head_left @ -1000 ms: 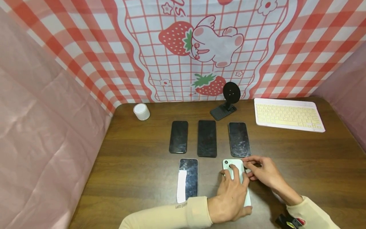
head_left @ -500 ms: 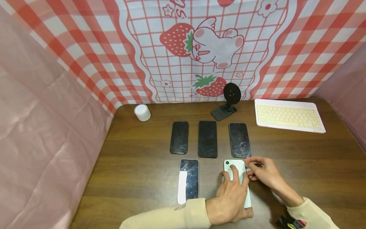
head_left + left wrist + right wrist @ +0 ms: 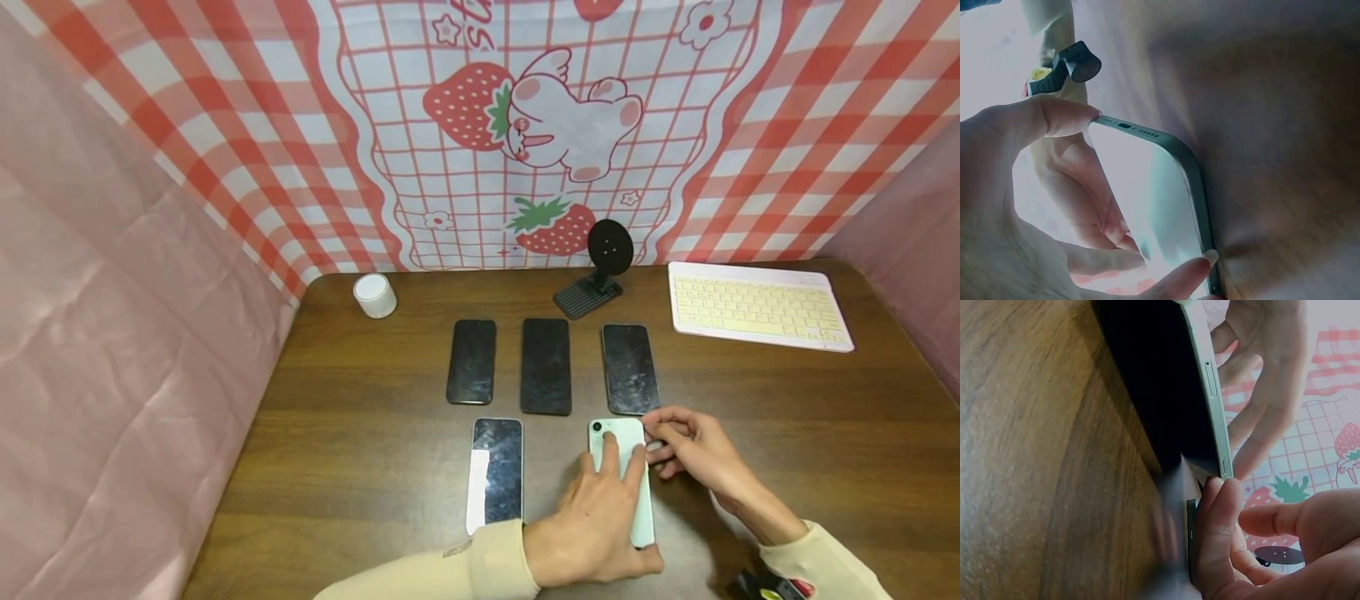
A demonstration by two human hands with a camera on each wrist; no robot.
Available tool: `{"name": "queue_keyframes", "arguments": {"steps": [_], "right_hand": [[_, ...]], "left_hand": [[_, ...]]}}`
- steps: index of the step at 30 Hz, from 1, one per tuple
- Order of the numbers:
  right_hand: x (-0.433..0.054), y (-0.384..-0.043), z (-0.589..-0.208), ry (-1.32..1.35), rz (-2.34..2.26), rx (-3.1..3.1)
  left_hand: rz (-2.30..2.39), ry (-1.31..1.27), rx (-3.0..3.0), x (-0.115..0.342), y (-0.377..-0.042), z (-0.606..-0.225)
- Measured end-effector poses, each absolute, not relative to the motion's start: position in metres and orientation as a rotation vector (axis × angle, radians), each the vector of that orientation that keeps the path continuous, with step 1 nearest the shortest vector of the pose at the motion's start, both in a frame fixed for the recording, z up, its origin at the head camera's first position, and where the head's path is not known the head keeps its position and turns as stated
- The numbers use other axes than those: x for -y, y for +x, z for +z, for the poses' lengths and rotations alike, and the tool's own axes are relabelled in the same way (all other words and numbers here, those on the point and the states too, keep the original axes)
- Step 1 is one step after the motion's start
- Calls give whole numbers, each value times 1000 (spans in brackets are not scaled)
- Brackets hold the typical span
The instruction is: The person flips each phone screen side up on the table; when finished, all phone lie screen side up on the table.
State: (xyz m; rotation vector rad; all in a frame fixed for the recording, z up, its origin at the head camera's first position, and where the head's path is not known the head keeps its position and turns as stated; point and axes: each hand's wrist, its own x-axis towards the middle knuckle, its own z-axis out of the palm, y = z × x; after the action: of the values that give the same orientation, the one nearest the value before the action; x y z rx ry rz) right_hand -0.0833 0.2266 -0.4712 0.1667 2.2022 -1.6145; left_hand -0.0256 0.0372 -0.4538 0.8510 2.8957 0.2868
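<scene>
A mint green phone (image 3: 642, 504) is held back side up near the table's front. My left hand (image 3: 592, 521) grips it, thumb at the end with the charging port and fingers spread over its back and along its edge. In the left wrist view the phone (image 3: 1147, 175) is tilted. At its top right corner my right hand (image 3: 705, 458) pinches with thumb and fingertips. The right wrist view shows the dark screen (image 3: 1154, 375) facing the table, with a pale triangular patch (image 3: 1182, 476) beside the fingertips; I cannot tell whether it is film or a reflection.
Three dark phones lie in a row behind: left (image 3: 472, 362), middle (image 3: 546, 367), right (image 3: 630, 369). A white-edged phone (image 3: 506, 467) lies left of my left hand. Farther back are a white cylinder (image 3: 375, 296), a black phone stand (image 3: 588, 296) and a keyboard (image 3: 761, 307).
My left hand has shifted slightly left and its fingers have straightened a little over the phone's back. The right hand stays at the same corner. The head view has moved slightly.
</scene>
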Motion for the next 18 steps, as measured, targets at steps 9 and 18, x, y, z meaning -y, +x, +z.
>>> {"name": "queue_keyframes", "arguments": {"steps": [9,18], "right_hand": [[-226,-83,-466,129,-1648,-2130],[-223,-80,-462,22,-1741,-2019]], "left_hand": [[506,829,-2802,-24,-25,-450],[663,788,-2705,-15,-25,-448]]}}
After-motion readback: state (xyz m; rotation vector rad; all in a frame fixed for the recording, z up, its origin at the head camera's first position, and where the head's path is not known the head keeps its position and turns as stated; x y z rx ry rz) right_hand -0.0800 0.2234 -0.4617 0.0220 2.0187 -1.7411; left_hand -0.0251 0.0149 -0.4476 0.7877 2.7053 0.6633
